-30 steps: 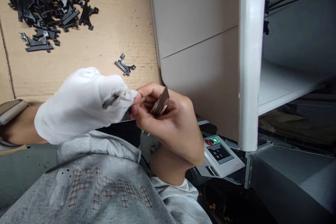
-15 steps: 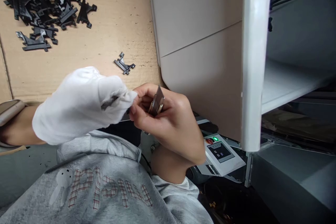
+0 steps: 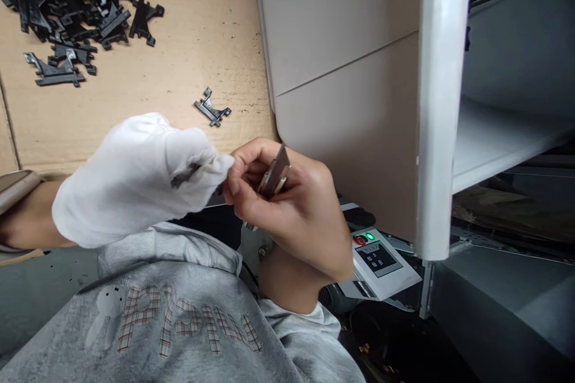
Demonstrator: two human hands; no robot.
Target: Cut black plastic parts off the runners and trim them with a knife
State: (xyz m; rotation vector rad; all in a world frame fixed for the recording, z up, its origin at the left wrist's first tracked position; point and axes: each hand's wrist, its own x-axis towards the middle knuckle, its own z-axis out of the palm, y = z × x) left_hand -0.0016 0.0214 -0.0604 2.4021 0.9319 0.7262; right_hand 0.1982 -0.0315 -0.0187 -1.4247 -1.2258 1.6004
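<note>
My left hand (image 3: 135,176), in a white glove with a dark smudge, is closed, its fingertips pinched together. A small dark edge shows below them; the rest of what they hold is hidden. My bare right hand (image 3: 291,209) is curled around a flat, angle-tipped blade (image 3: 279,169), its point sticking up out of the fist. The right thumb and index finger meet the left glove's fingertips. Just beyond both hands, one small black plastic bracket (image 3: 212,109) lies alone on the tan work surface (image 3: 202,24).
Several similar black brackets (image 3: 76,6) are heaped at the upper left. A large light grey panel (image 3: 341,72) with a white edge post (image 3: 440,102) stands on the right. Below it sits a control box (image 3: 380,263) with a lit green button and a red knob.
My right hand has turned slightly, and the blade's tip has shifted a little to the right. The left glove stays almost in place.
</note>
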